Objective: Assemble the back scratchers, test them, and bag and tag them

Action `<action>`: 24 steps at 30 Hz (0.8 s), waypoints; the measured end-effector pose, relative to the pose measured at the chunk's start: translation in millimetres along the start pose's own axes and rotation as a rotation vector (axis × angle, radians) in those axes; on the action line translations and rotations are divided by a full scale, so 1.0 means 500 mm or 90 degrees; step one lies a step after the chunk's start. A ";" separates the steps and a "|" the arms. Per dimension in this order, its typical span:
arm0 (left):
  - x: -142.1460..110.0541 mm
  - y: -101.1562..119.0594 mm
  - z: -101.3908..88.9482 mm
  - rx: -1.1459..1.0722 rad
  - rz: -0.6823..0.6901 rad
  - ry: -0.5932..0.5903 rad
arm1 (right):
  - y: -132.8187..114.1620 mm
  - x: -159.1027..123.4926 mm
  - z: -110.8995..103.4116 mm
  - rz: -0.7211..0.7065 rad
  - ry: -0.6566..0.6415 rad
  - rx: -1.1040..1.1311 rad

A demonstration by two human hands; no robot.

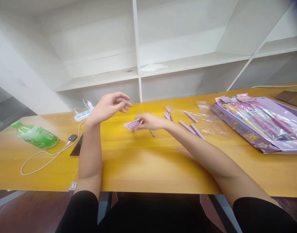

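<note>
My right hand (150, 121) is closed on a small pink-and-white printed packet (132, 125), slightly blurred, just above the table. Its fingertips are partly hidden. My left hand (112, 105) is raised to the left of it, fingers loosely bent and apart, with nothing in them. Below my right hand, a thin metal rod (152, 133) lies on the table. Beyond my right wrist lie two lilac hand-shaped back scratcher heads (167, 112). Several lilac tubes (186, 127) rest to the right of them, near clear plastic wrappers (210, 119).
A purple printed box (247, 131) with several bagged pink and yellow back scratchers (262, 118) occupies the right side. On the left are a green bottle (37, 135) lying down, a white cable (45, 165), a dark phone (77, 147) and a power strip (82, 115). White shelving (138, 64) stands behind.
</note>
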State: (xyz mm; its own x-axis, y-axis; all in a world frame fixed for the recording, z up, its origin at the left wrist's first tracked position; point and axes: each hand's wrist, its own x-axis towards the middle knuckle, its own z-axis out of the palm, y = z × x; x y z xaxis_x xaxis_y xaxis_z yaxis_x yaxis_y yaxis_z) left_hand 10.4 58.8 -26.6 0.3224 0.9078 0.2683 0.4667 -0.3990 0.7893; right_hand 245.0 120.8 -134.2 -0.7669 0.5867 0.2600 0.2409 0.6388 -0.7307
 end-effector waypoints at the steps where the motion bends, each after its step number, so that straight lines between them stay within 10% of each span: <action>1: 0.001 -0.001 0.000 0.002 -0.001 0.003 | 0.001 0.002 0.001 -0.003 -0.017 0.000; 18: 0.042 -0.034 0.017 0.013 -0.052 0.025 | 0.047 -0.062 0.012 0.060 0.060 0.279; 24: 0.040 -0.031 0.001 0.043 -0.070 0.073 | 0.084 -0.173 -0.042 0.215 0.274 0.302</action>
State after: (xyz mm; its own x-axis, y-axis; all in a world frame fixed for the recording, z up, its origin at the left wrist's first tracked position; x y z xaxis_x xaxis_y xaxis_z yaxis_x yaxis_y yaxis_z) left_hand 10.0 83.2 -33.8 0.1721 0.9537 0.2466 0.5489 -0.3007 0.7799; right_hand 334.1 107.4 -174.2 -0.3703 0.9204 0.1253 0.0647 0.1601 -0.9850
